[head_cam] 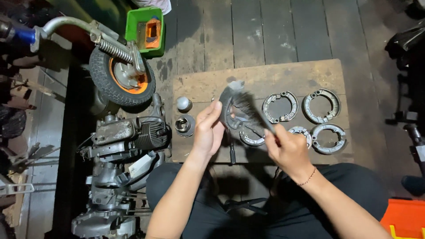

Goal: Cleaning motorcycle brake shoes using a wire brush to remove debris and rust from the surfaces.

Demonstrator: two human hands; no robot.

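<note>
**Brake shoe under the brush**

The left hand [208, 130] clamps a curved brake shoe [226, 104] above the wooden board [265, 79]; the right hand [287, 150] grips a wire brush [250, 113] against it. Several other shoes [280, 106] lie alongside; which are cleaned is unclear.

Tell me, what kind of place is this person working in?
Probably a small vehicle repair workshop. Brake shoes lie on a wooden board on the plank floor, a stripped engine sits beside a small wheel, and the right hand holds a brush.
</note>
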